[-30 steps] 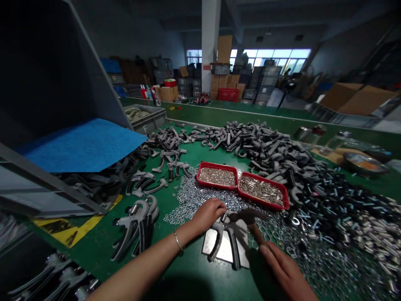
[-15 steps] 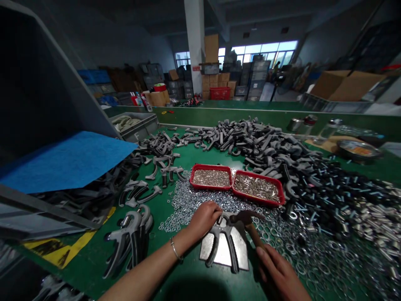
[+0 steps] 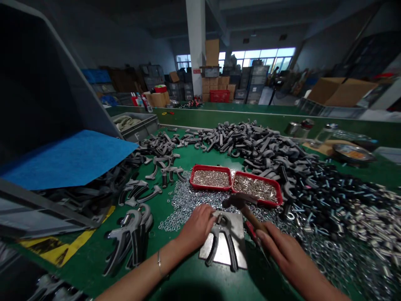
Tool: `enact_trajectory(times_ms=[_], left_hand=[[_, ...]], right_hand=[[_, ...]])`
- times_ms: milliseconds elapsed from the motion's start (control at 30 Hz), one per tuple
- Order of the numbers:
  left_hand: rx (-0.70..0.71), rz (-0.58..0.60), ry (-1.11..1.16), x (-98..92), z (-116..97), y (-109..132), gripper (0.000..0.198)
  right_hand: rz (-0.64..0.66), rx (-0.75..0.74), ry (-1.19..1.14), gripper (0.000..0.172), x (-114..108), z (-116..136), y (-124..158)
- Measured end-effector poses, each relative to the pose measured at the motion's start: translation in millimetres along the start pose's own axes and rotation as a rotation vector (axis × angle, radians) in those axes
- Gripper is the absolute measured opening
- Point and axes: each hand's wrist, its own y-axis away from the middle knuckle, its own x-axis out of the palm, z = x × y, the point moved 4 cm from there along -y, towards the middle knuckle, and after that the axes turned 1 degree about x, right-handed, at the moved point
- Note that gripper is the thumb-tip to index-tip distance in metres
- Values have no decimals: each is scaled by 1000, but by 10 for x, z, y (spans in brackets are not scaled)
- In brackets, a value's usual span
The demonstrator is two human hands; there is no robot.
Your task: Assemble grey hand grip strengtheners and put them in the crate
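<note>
A hand grip strengthener [image 3: 232, 251] with grey and black handles and a coil spring at its top lies on a metal plate [image 3: 240, 238]. My left hand [image 3: 198, 225] is closed at its upper left side, the fingers curled against it; the fingertips are partly hidden. My right hand [image 3: 278, 242] is wrapped round the wooden handle of a hammer [image 3: 250, 217], whose head is raised above the plate's upper right. A red-handled piece [image 3: 251, 230] shows beside the right fingers; its kind is unclear.
Two red trays [image 3: 210, 189] of small metal pins stand behind the plate, among loose nuts [image 3: 180, 209]. Grip parts [image 3: 257, 142] are heaped at the back. Washers [image 3: 332, 263] and metal sleeves [image 3: 372, 217] lie right. Several grips [image 3: 133, 238] stand left, near a grey crate [image 3: 62, 213].
The hammer has risen off the grip strengthener, and my right hand has moved up and right with it. My left hand has drawn back slightly left from the spring end.
</note>
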Motion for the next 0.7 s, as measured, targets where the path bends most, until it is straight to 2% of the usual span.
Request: enact_trajectory(times_ms=[67, 133, 233, 333, 400, 500, 600, 700], left_hand=[[12, 46, 5, -38, -33, 148, 19], [33, 129, -41, -30, -53, 233, 18], [19, 205, -106, 6, -39, 234, 11], [11, 216, -142, 11, -30, 173, 12], [9, 226, -162, 0, -34, 147, 13], [-13, 244, -180, -12, -37, 139, 17], [-4, 247, -195, -2, -42, 144, 17], [21, 273, -229, 15, -53, 142, 18]], right_hand=[[-46, -47, 77, 37, -11, 89, -85], [-15, -28, 198, 34, 62, 75, -207], [113, 6, 315, 33, 197, -17, -379], [91, -28, 280, 37, 213, -28, -455], [73, -5, 332, 36, 209, -40, -436], [142, 12, 378, 35, 257, -108, -301], [178, 6, 311, 44, 301, -230, -95], [225, 85, 338, 51, 325, -334, 13]])
